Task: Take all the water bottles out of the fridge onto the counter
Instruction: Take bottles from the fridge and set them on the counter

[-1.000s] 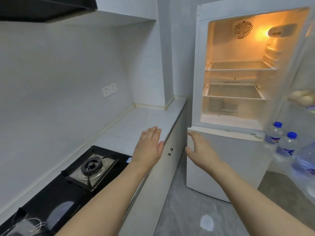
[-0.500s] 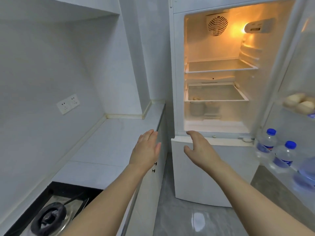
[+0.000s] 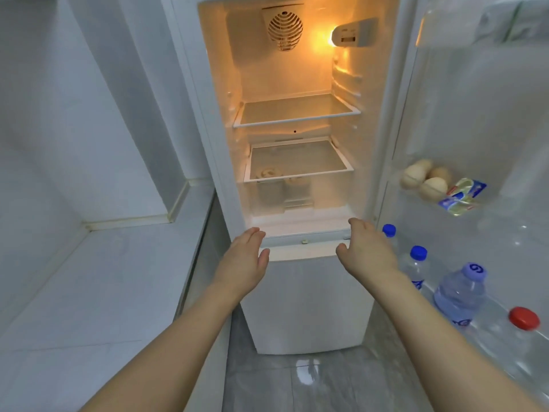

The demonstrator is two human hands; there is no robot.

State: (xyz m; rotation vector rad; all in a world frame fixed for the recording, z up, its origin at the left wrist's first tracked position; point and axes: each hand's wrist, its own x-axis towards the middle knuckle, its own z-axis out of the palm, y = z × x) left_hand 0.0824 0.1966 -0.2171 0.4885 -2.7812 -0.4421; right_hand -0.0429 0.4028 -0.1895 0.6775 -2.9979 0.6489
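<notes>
The water bottles (image 3: 460, 295) are found upright in the door's bottom rack, to the right of the right hand (image 3: 365, 251), the nearer one. Both it and the left hand (image 3: 246, 260) are held relaxed, empty.

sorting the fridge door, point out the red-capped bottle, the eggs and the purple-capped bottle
red-capped bottle (image 3: 524, 318): head view, on its red cap
eggs (image 3: 433, 187): head view, on the front egg's shell
purple-capped bottle (image 3: 459, 295): head view, on its clear body

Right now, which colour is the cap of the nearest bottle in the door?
Red cap, head view.
</notes>
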